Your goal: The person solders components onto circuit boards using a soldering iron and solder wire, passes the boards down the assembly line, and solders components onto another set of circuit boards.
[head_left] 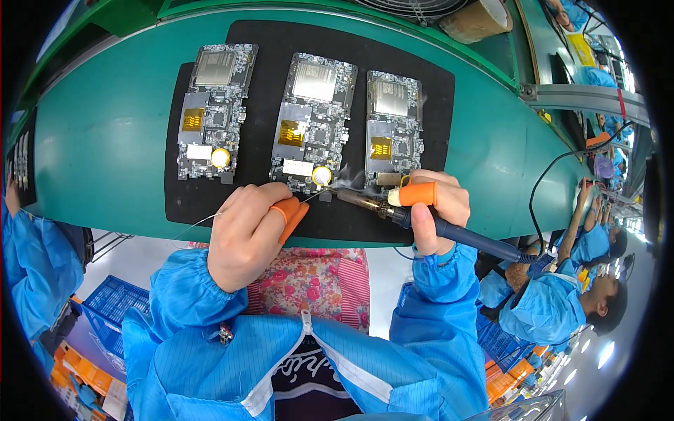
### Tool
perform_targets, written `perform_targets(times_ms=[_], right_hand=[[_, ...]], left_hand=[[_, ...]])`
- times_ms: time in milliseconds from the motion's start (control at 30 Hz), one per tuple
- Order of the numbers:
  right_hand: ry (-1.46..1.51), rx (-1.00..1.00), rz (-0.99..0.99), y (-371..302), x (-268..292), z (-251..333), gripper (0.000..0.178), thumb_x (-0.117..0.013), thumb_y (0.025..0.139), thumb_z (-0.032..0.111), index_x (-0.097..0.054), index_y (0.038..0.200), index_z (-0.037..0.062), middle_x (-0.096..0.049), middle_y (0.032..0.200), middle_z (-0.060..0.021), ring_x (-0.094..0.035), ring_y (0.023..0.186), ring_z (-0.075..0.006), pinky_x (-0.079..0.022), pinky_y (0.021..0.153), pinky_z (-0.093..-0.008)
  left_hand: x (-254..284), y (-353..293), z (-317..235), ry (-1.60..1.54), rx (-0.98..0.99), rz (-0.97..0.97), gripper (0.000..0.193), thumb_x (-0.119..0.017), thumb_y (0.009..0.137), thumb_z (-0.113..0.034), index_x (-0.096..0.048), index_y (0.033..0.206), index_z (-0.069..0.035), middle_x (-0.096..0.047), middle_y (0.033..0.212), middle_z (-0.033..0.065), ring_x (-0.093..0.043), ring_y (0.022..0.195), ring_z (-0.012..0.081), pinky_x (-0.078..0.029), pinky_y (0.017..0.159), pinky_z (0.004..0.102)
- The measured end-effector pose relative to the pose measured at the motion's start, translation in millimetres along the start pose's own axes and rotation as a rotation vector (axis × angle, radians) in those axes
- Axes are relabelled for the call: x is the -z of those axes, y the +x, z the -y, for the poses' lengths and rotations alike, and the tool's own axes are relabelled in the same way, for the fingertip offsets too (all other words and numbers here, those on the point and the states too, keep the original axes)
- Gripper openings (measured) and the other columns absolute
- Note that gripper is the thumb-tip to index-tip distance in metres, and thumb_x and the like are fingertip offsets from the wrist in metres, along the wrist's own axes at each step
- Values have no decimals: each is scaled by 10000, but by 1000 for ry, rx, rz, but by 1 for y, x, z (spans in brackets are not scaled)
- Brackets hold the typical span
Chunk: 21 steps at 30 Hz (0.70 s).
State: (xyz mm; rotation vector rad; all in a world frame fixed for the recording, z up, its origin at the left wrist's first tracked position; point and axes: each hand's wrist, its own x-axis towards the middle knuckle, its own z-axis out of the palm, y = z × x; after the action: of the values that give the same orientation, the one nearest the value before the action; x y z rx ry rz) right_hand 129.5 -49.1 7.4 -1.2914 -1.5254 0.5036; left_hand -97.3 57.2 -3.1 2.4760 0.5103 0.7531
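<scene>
A soldering iron [449,231] with a dark blue handle is gripped in my right hand [442,203], its tip at the lower edge of the middle circuit board [326,123]. Thin smoke curls up by the tip, next to a round yellow-rimmed coin cell [321,175]. My left hand [246,228] pinches a thin solder wire [316,195], whose end meets the iron's tip. Orange finger cots [288,210] cover fingertips on both hands. To the left lies a second circuit board [219,112] with its own coin cell [220,157]. My right fingers partly hide the lower end of a third board [394,126].
The boards lie on a black mat [256,70] over a green tabletop [105,140]. A dark cord [537,196] loops at the right. A cardboard roll [477,19] stands at the back. Blue-clad co-workers [554,305] sit on both sides, near blue crates [116,305].
</scene>
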Motion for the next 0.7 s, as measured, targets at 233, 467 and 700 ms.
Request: perform_targets(times_ms=[233, 467, 700], right_hand=[[-20, 20, -21, 2, -1, 0, 128, -525, 684, 49, -567, 698, -72, -496, 517, -128, -537, 446, -266, -519, 520, -346], [-31, 25, -18, -2, 0, -2, 131, -530, 688, 58, -564, 693, -68, -491, 516, -124, -520, 433, -252, -468, 443, -319], [25, 54, -104, -5, 3, -2, 158, -533, 724, 88, -567, 706, -65, -482, 520, -122, -452, 398, -218, -358, 382, -301]], left_hand=[[-6, 6, -1, 13, 1, 16, 252, -747, 551, 51, -582, 741, 35, -582, 844, 117, -575, 738, 247, -470, 569, 303], [3, 8, -4, 84, 9, 48, 251, -747, 564, 40, -590, 759, 23, -575, 848, 115, -559, 729, 249, -468, 612, 316], [15, 0, -7, -45, 253, -119, 246, -716, 625, 51, -589, 833, 13, -538, 994, 128, -555, 865, 270, -472, 708, 339]])
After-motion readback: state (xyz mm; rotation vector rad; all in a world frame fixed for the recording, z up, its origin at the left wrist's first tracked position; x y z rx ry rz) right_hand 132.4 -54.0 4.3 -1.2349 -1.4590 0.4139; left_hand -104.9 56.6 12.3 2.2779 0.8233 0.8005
